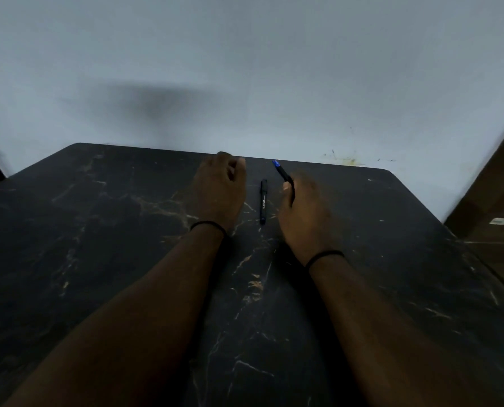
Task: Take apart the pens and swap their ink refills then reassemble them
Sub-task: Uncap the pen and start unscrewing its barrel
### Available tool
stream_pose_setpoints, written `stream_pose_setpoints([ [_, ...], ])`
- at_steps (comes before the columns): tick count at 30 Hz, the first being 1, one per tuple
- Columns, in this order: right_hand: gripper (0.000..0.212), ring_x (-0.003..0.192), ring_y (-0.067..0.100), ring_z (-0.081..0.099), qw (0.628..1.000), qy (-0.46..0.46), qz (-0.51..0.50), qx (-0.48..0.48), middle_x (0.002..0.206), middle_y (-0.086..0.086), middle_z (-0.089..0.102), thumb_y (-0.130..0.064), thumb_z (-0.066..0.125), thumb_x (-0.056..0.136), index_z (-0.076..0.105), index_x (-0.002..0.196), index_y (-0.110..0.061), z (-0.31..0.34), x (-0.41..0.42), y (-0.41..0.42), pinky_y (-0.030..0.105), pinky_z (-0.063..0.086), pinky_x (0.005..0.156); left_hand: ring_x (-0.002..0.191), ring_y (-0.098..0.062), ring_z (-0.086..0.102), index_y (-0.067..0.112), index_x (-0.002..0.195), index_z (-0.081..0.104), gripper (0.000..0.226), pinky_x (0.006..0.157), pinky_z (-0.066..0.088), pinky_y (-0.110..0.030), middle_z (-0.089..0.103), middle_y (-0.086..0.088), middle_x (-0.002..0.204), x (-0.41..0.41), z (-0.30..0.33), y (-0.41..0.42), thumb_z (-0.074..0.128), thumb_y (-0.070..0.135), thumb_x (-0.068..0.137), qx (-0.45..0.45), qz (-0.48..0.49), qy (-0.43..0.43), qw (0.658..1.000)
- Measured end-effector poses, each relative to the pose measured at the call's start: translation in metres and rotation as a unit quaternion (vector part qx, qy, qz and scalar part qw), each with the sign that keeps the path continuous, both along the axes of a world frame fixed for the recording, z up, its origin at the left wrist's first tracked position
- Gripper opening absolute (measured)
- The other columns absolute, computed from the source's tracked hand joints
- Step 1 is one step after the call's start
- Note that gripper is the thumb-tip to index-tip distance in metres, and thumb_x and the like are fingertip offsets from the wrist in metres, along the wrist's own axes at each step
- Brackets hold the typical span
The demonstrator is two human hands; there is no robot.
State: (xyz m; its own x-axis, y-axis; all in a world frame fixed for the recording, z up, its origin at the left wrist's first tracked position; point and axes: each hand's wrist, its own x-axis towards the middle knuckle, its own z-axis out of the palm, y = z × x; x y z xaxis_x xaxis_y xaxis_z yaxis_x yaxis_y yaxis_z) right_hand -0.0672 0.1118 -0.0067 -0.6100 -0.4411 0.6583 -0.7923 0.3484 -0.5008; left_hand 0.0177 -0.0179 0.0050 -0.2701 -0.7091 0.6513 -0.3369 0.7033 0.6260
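- Holding a black pen with a blue end (283, 174), the right hand (302, 214) has its fingers curled around the lower part of the barrel, thumb lying along the side, so the blue end sticks out above the fingers and tilts up and to the left, toward the far edge of the tabletop (98, 230).
- That held pen is lifted off the surface; only its upper part shows, the rest is hidden inside the grip.
- A second black pen (263, 201) lies flat on the tabletop between the two hands, running nearly straight away from the person, its bluish tip at the near end and its clip end at the far end.
- This lying pen is just to the left of the right hand's thumb and just to the right of the left hand (220, 189); neither hand touches it.
- The left hand is loosely curled, fingers bent inward toward the palm, holding nothing that can be seen, and sits near the far edge of the tabletop, back of the hand facing the camera.
- Each wrist wears a thin black band (208, 224).
- The tabletop is dark with pale, marble-like veins, and both forearms stretch across it from the near side.
- Behind the tabletop stands a plain pale wall (245, 69) with a few small yellowish marks low down at the right.
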Motion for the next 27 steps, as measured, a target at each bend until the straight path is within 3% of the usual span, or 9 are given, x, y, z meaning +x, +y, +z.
stream_pose_setpoints([
  [3,0.021,0.074,0.018,0.056,0.997,-0.023,0.042,-0.055,0.083,-0.009,0.054,-0.033,0.04,0.104,0.056,0.106,-0.02,-0.004,-0.001,0.001,0.031,0.045,0.067,0.066,-0.007,0.049,0.018,0.081,0.06,0.025,0.063,0.038,-0.024,0.055,0.004,0.073,-0.009,-0.001,0.017,0.053,0.034,0.099,0.045,-0.107,0.072,0.991],
  [5,0.02,0.067,0.015,0.057,0.993,-0.071,0.069,-0.06,0.074,-0.007,0.058,-0.036,0.039,0.104,0.056,0.108,-0.025,-0.004,-0.001,0.001,0.031,0.046,0.064,0.057,-0.007,0.05,0.017,0.082,0.066,0.024,0.057,0.04,-0.022,0.066,-0.004,0.073,-0.013,0.0,0.02,0.056,0.03,0.099,0.14,-0.186,0.131,0.964],
  [9,0.028,0.057,0.008,0.051,0.966,-0.198,0.149,-0.069,0.064,-0.004,0.056,-0.034,0.04,0.104,0.062,0.094,-0.02,0.004,0.005,-0.003,0.027,0.041,0.057,0.044,-0.009,0.041,0.001,0.109,0.069,0.032,0.038,0.024,-0.022,0.074,-0.013,0.108,-0.01,0.0,0.014,0.051,0.027,0.101,0.371,-0.377,0.212,0.822],
  [11,0.033,0.049,0.005,0.044,0.932,-0.276,0.214,-0.099,0.056,-0.005,0.051,-0.031,0.041,0.105,0.065,0.088,-0.017,0.007,0.007,-0.005,0.023,0.037,0.051,0.047,-0.008,0.033,0.005,0.115,0.066,0.033,0.04,0.014,-0.024,0.068,-0.014,0.122,-0.006,0.001,0.008,0.048,0.028,0.101,0.418,-0.466,0.205,0.752],
  [13,0.035,0.04,0.005,0.034,0.875,-0.373,0.287,-0.11,0.052,-0.007,0.046,-0.032,0.04,0.105,0.064,0.086,-0.015,0.009,0.008,-0.004,0.021,0.028,0.042,0.053,-0.009,0.03,0.009,0.119,0.064,0.031,0.038,0.014,-0.02,0.065,-0.012,0.129,-0.003,0.002,0.003,0.044,0.025,0.103,0.436,-0.511,0.191,0.716],
  [16,0.033,0.038,0.005,0.022,0.779,-0.497,0.369,-0.096,0.052,-0.006,0.04,-0.034,0.04,0.105,0.06,0.089,-0.014,0.012,0.007,-0.002,0.014,0.018,0.039,0.05,-0.003,0.039,0.01,0.12,0.063,0.029,0.037,0.019,-0.015,0.062,-0.011,0.133,0.001,0.0,-0.003,0.043,0.02,0.101,0.436,-0.552,0.172,0.69],
  [21,0.034,0.039,0.003,0.021,0.678,-0.601,0.418,-0.065,0.054,-0.006,0.038,-0.037,0.044,0.103,0.065,0.097,-0.012,0.016,0.001,0.003,0.01,0.019,0.036,0.05,0.001,0.043,0.008,0.126,0.059,0.032,0.037,0.022,-0.012,0.057,-0.012,0.139,0.003,-0.001,-0.006,0.044,0.02,0.1,0.44,-0.589,0.161,0.658],
  [24,0.032,0.038,0.002,0.022,0.651,-0.631,0.42,-0.051,0.053,-0.007,0.037,-0.037,0.045,0.102,0.063,0.095,-0.012,0.017,-0.002,0.006,0.01,0.018,0.035,0.045,0.0,0.039,0.009,0.117,0.065,0.028,0.036,0.022,-0.013,0.064,-0.011,0.129,0.001,-0.003,-0.005,0.045,0.019,0.099,0.443,-0.578,0.16,0.666],
  [27,0.032,0.038,0.002,0.02,0.667,-0.624,0.406,-0.041,0.054,-0.007,0.032,-0.04,0.044,0.102,0.057,0.085,-0.016,0.017,0.0,0.004,0.01,0.016,0.035,0.038,-0.002,0.044,0.008,0.101,0.062,0.021,0.032,0.024,-0.012,0.074,-0.003,0.094,-0.002,-0.004,-0.002,0.042,0.012,0.101,0.438,-0.544,0.199,0.688],
])
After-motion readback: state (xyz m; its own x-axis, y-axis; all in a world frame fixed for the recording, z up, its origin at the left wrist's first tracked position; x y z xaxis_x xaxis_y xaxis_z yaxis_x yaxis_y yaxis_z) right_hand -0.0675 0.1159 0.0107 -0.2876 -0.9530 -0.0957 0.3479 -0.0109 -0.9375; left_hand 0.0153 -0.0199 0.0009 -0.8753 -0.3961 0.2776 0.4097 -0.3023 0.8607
